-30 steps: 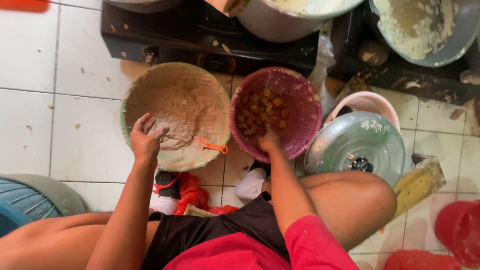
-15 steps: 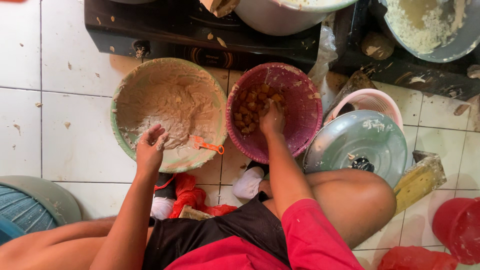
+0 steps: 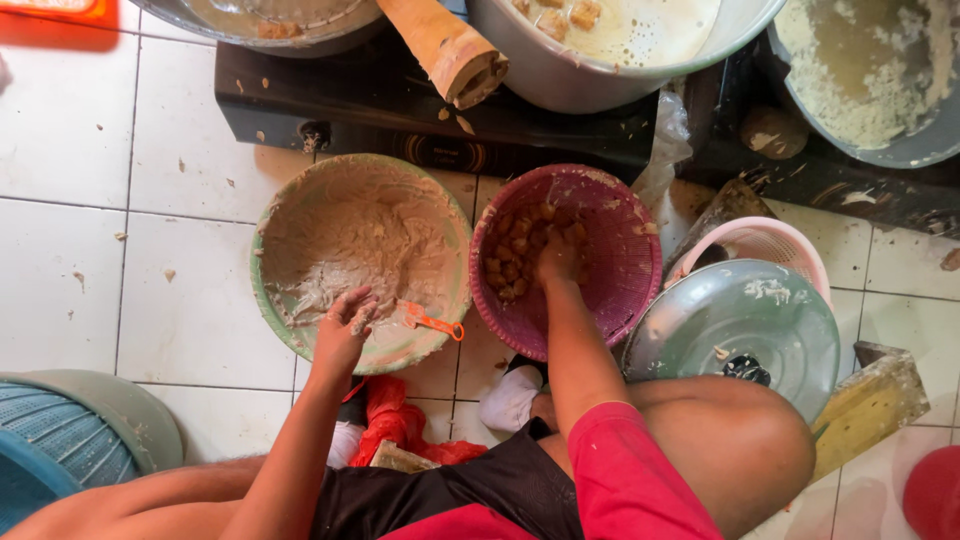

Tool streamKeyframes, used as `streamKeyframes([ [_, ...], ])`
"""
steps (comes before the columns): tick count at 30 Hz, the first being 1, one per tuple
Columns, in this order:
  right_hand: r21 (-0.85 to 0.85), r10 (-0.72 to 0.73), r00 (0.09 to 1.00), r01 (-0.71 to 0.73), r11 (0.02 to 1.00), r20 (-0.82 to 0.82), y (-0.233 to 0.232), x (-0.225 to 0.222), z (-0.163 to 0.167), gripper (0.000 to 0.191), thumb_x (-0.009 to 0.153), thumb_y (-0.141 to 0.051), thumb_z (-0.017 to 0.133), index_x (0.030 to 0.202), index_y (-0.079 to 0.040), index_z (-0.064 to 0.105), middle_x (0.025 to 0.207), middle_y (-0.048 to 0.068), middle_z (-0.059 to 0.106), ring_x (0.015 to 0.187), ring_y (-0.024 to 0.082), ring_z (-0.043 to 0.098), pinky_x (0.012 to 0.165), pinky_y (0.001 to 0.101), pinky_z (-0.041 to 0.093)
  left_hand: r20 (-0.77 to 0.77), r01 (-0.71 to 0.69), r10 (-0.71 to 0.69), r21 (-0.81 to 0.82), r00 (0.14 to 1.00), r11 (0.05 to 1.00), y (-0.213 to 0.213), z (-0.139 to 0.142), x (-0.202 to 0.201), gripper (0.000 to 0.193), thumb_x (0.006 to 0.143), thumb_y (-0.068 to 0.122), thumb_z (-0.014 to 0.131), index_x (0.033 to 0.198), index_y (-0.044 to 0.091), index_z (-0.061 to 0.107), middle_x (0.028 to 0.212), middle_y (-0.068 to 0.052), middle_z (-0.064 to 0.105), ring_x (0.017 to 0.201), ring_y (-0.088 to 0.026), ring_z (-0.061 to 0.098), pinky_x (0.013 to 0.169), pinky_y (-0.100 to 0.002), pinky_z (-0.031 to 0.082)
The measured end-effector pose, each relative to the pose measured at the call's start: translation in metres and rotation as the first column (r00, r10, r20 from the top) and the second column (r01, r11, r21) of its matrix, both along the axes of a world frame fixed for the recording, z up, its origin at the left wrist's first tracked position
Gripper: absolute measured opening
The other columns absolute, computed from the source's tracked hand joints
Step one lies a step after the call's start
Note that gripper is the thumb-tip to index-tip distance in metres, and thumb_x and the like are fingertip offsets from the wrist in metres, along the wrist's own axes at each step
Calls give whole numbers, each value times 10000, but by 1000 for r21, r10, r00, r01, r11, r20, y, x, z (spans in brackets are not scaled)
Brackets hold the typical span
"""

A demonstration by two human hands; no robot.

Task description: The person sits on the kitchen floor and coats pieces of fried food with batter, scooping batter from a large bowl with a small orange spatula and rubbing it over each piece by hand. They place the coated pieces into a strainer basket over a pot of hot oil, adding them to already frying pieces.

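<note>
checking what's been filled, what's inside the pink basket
Small brown chunks lie heaped on the left side of the pink basket, and the right hand is pressed into them. What sits under the hand and beneath the heap is covered.

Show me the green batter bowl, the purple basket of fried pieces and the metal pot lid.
green batter bowl [image 3: 268, 305], head view, bare left rim.
purple basket [image 3: 625, 265], head view, inner right wall.
metal pot lid [image 3: 740, 320], head view, domed top.

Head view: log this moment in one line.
left hand: on green bowl rim, batter-coated | right hand: in purple basket, on brown pieces
</note>
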State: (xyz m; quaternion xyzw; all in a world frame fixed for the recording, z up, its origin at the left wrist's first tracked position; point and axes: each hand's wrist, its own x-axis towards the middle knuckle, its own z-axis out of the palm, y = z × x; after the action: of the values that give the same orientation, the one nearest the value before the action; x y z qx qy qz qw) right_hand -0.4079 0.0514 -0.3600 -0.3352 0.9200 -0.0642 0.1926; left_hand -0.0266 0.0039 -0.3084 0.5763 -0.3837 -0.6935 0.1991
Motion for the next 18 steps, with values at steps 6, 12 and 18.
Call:
streamKeyframes([
  [6, 106, 20, 999, -17, 994, -26, 4, 1, 8, 775, 858, -112, 634, 1577, -213, 362, 1663, 150, 269, 1474, 438, 266, 1102, 516, 255, -52, 25, -24, 17, 998, 1000, 8, 9, -11, 431, 976, 241, 620, 1385, 107, 599, 1293, -43, 715, 1108, -137, 662, 914, -311, 458],
  [12, -380, -119, 976, 182, 907, 184, 10, 9, 29, 295, 889, -240, 817, 1084, -59, 691, 1051, 138, 763, 982, 289, 730, 889, 397, 563, -75, 67, -66, 9, 995, 998, 13, 17, -28, 456, 971, 240, 628, 1404, 107, 581, 1319, -40, 703, 1113, -139, 659, 926, -304, 462],
  [18, -681, 271, 882, 72, 729, 384, -8, 51, 80, 333, 815, -278, 893, 957, -59, 687, 887, 9, 696, 817, 118, 622, 745, 289, 529, -228, 70, -77, -37, 971, 997, 5, 43, -59, 497, 984, 356, 614, 1413, 108, 598, 1343, -66, 682, 1131, -145, 655, 881, -305, 487],
])
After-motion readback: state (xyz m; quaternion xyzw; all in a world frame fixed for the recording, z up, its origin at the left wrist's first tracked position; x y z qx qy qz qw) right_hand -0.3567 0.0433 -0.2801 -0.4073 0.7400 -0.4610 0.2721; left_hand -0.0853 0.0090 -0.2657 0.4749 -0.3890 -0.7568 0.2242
